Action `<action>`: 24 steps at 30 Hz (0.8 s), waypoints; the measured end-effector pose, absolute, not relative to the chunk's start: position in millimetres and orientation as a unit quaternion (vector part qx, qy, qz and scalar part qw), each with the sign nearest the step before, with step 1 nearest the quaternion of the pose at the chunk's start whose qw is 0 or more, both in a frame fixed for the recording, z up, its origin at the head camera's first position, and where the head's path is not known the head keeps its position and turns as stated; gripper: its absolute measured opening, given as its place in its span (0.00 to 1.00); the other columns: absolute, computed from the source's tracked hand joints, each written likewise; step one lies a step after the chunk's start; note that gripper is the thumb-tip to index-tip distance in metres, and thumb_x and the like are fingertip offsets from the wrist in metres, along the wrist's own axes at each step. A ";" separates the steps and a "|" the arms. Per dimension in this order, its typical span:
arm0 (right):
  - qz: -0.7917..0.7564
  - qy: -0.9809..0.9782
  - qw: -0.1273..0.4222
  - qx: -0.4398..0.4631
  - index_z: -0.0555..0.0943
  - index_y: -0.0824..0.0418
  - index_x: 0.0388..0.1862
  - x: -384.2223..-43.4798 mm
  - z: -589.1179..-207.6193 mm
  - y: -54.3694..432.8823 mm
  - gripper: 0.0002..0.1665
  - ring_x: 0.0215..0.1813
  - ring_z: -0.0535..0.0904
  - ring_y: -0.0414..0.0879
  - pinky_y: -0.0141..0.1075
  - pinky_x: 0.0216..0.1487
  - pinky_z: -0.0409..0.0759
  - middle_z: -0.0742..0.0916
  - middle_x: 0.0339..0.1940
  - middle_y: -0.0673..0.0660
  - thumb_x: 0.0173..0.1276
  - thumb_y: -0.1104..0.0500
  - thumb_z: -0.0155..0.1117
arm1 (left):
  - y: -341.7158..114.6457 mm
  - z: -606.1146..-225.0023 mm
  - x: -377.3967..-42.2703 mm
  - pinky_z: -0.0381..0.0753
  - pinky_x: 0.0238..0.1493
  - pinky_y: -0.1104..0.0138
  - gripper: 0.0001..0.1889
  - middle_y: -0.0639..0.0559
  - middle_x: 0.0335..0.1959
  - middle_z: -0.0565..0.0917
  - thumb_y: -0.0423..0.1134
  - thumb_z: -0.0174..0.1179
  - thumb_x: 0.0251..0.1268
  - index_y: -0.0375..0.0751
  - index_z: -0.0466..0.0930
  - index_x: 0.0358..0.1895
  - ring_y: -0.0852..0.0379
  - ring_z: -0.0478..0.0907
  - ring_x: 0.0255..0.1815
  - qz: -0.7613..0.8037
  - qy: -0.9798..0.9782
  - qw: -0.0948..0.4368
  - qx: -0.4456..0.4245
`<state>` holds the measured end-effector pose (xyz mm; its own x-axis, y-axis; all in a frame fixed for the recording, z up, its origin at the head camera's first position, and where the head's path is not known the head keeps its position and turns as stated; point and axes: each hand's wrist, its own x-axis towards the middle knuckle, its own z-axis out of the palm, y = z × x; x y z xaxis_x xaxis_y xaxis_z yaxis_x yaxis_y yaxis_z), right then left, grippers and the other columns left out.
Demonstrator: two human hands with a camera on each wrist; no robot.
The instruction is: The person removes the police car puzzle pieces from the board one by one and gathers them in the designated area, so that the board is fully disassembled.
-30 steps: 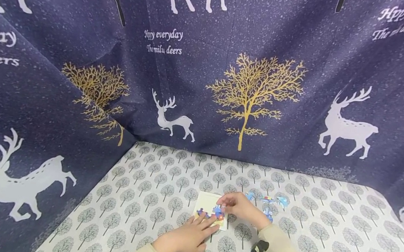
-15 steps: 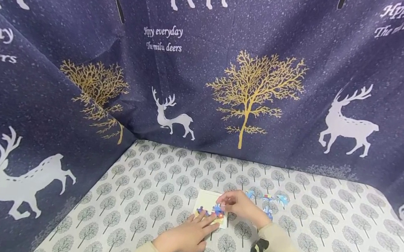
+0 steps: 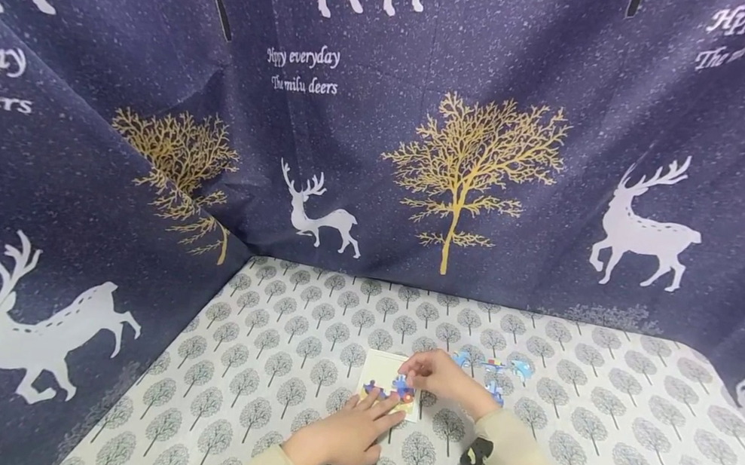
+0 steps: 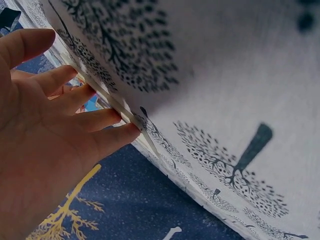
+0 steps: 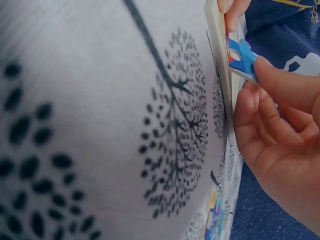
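A pale puzzle board (image 3: 380,368) lies on the cloth, with colourful jigsaw pieces across its lower part. My left hand (image 3: 346,434) rests on the lower part of the board with fingers spread and straight; in the left wrist view, its fingertips (image 4: 131,131) touch the board's edge. At the right side of the board, my right hand (image 3: 440,378) pinches a blue jigsaw piece (image 5: 243,56) between thumb and fingers. That piece is tilted against the board in the right wrist view. The left fingers hide part of the laid pieces.
Several loose blue jigsaw pieces (image 3: 521,369) lie on the tree-print cloth (image 3: 271,419) to the right of the board, partly behind the right forearm. A black strapped device (image 3: 477,458) sits by the right sleeve. Dark deer-print curtains (image 3: 354,147) bound the back and left.
The head view has tilted down very slightly. Both hands stay in almost the same place, with the right still pinching the jigsaw piece at the board.
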<state>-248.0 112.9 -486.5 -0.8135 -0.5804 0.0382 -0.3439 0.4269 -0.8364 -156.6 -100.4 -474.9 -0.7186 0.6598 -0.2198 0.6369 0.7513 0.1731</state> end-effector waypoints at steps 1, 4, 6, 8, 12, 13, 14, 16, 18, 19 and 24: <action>-0.462 0.833 0.129 -0.275 0.84 0.65 0.42 -247.8 -486.2 113.3 0.09 0.35 0.82 0.43 0.33 0.38 0.82 0.87 0.35 0.55 0.62 0.68 0.64 | -100.3 -474.7 -156.6 0.60 0.69 0.44 0.32 0.54 0.77 0.52 0.47 0.51 0.67 0.55 0.57 0.75 0.42 0.50 0.76 0.044 0.926 0.136 0.351; -0.468 0.833 0.125 -0.267 0.84 0.65 0.42 -248.2 -487.2 115.0 0.09 0.36 0.82 0.44 0.35 0.39 0.82 0.87 0.36 0.56 0.62 0.67 0.64 | -100.2 -475.0 -157.3 0.59 0.69 0.44 0.32 0.53 0.77 0.52 0.46 0.51 0.68 0.55 0.57 0.75 0.42 0.50 0.76 0.048 0.925 0.138 0.351; -0.477 0.831 0.122 -0.258 0.84 0.65 0.42 -249.5 -488.4 117.0 0.09 0.35 0.81 0.45 0.36 0.38 0.82 0.87 0.36 0.57 0.62 0.67 0.64 | -100.4 -475.3 -158.1 0.59 0.69 0.44 0.32 0.53 0.77 0.52 0.46 0.51 0.68 0.55 0.57 0.75 0.42 0.50 0.76 0.048 0.925 0.138 0.350; -0.481 0.832 0.116 -0.249 0.84 0.64 0.42 -251.3 -489.7 119.1 0.09 0.35 0.81 0.44 0.36 0.37 0.82 0.86 0.36 0.57 0.63 0.66 0.64 | -100.6 -475.1 -158.6 0.59 0.69 0.44 0.32 0.53 0.77 0.52 0.46 0.51 0.68 0.55 0.57 0.75 0.42 0.50 0.76 0.047 0.926 0.136 0.350; -0.481 0.837 0.101 -0.241 0.84 0.63 0.43 -252.6 -488.4 123.2 0.09 0.35 0.80 0.44 0.36 0.37 0.82 0.85 0.34 0.55 0.64 0.64 0.64 | -100.3 -474.2 -158.4 0.59 0.69 0.44 0.32 0.53 0.77 0.53 0.46 0.51 0.67 0.55 0.58 0.75 0.42 0.50 0.76 0.052 0.925 0.137 0.350; -0.479 0.838 0.098 -0.242 0.84 0.63 0.44 -252.3 -487.3 124.3 0.10 0.36 0.80 0.44 0.36 0.37 0.82 0.85 0.35 0.55 0.65 0.63 0.64 | -100.3 -473.8 -158.2 0.60 0.69 0.44 0.32 0.53 0.77 0.53 0.46 0.51 0.67 0.55 0.58 0.75 0.42 0.50 0.76 0.054 0.925 0.138 0.350; -0.480 0.837 0.097 -0.244 0.84 0.64 0.44 -251.9 -485.7 125.6 0.10 0.37 0.80 0.45 0.36 0.38 0.82 0.85 0.35 0.56 0.65 0.63 0.64 | -100.3 -473.8 -158.1 0.60 0.68 0.44 0.32 0.53 0.77 0.53 0.45 0.51 0.67 0.54 0.58 0.75 0.41 0.50 0.76 0.056 0.924 0.138 0.352; -0.482 0.835 0.099 -0.245 0.83 0.65 0.46 -250.7 -483.1 128.5 0.12 0.38 0.80 0.45 0.36 0.39 0.83 0.85 0.37 0.56 0.66 0.61 0.64 | -100.5 -474.0 -158.1 0.61 0.68 0.44 0.32 0.53 0.77 0.53 0.45 0.52 0.67 0.54 0.58 0.75 0.41 0.51 0.76 0.058 0.923 0.138 0.356; -0.488 0.832 0.103 -0.243 0.82 0.68 0.48 -250.6 -481.4 131.8 0.14 0.38 0.81 0.47 0.38 0.39 0.84 0.86 0.37 0.58 0.66 0.62 0.63 | -100.9 -475.3 -158.1 0.61 0.68 0.44 0.32 0.53 0.77 0.53 0.45 0.52 0.67 0.54 0.58 0.75 0.41 0.51 0.75 0.058 0.922 0.134 0.359; -0.493 0.829 0.105 -0.243 0.82 0.69 0.48 -250.9 -481.1 133.8 0.15 0.38 0.82 0.48 0.39 0.39 0.84 0.86 0.38 0.60 0.66 0.62 0.63 | -101.0 -475.8 -158.1 0.61 0.68 0.44 0.32 0.53 0.77 0.52 0.45 0.52 0.67 0.54 0.57 0.75 0.41 0.51 0.75 0.057 0.921 0.133 0.361; -0.524 0.813 0.116 -0.225 0.80 0.73 0.51 -253.9 -480.6 146.2 0.16 0.36 0.83 0.54 0.43 0.38 0.85 0.86 0.37 0.64 0.67 0.64 0.61 | -101.3 -476.5 -157.9 0.61 0.68 0.44 0.32 0.54 0.77 0.52 0.45 0.52 0.67 0.54 0.58 0.75 0.41 0.51 0.75 0.053 0.923 0.129 0.359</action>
<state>-253.9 146.2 -480.6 -0.8718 -0.4877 0.0464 -0.2434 0.3490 -0.9050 -157.9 -101.3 -476.5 -0.7088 0.6766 -0.1996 0.6491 0.7363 0.1910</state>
